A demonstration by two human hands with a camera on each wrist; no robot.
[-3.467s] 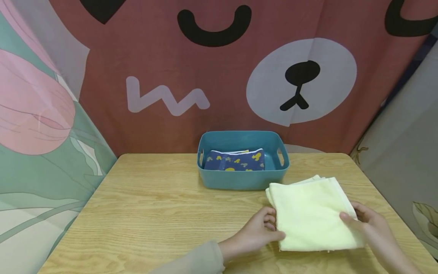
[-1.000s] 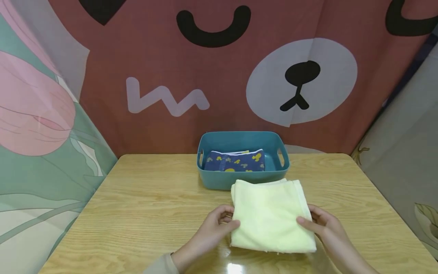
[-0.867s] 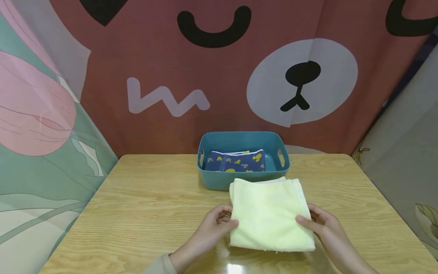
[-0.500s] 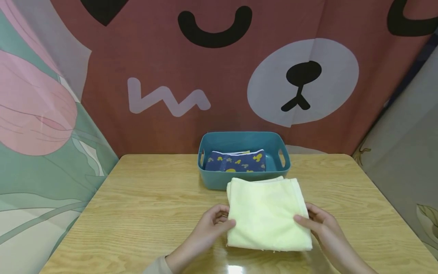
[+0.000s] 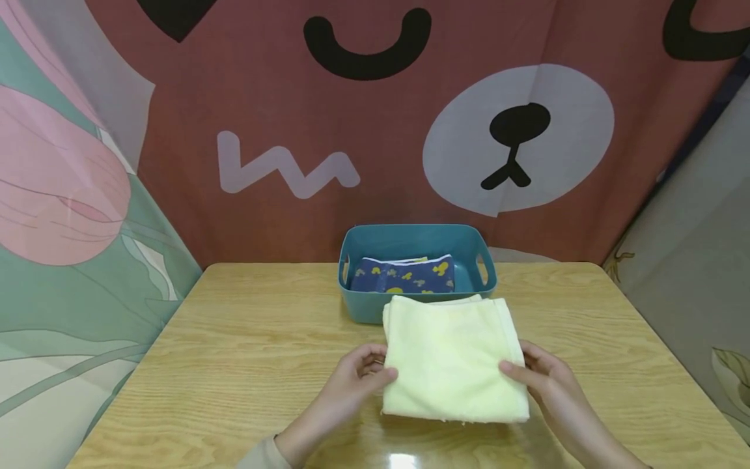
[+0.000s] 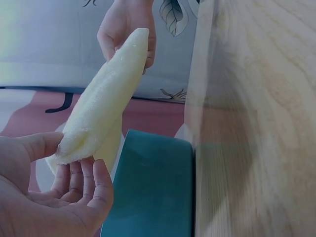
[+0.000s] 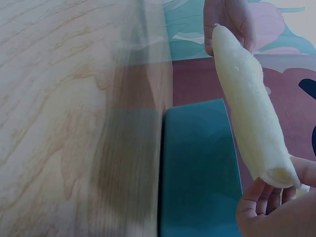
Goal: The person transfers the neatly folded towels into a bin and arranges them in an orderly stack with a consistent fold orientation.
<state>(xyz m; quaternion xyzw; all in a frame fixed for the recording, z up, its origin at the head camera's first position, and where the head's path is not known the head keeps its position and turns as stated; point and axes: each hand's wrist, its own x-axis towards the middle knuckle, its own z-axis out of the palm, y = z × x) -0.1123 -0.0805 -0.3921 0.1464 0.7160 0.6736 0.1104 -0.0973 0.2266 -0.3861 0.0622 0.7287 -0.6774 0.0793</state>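
A folded pale yellow towel (image 5: pixel 454 361) hangs above the table in front of the basket, held at both side edges. My left hand (image 5: pixel 357 381) pinches its left edge, thumb on the near face and fingers behind. At the right edge my right hand (image 5: pixel 547 381) grips it the same way. Both wrist views show the towel (image 6: pixel 101 98) edge-on as a thick folded roll, off the tabletop. Behind it stands a teal basket (image 5: pixel 375 306) with handle holes. Inside lies a folded navy cloth (image 5: pixel 404 277) with yellow and grey shapes and white edging.
The light wood table (image 5: pixel 252 339) reaches back to a reddish curtain (image 5: pixel 281 221) with a bear face. The basket stands at the table's back edge, close to that curtain. Printed curtains also hang at the left and right sides.
Both hands have carried the towel from the right side leftward to in front of the basket. Over the last half second it rose slightly and moved a little further left. The basket has stayed put.
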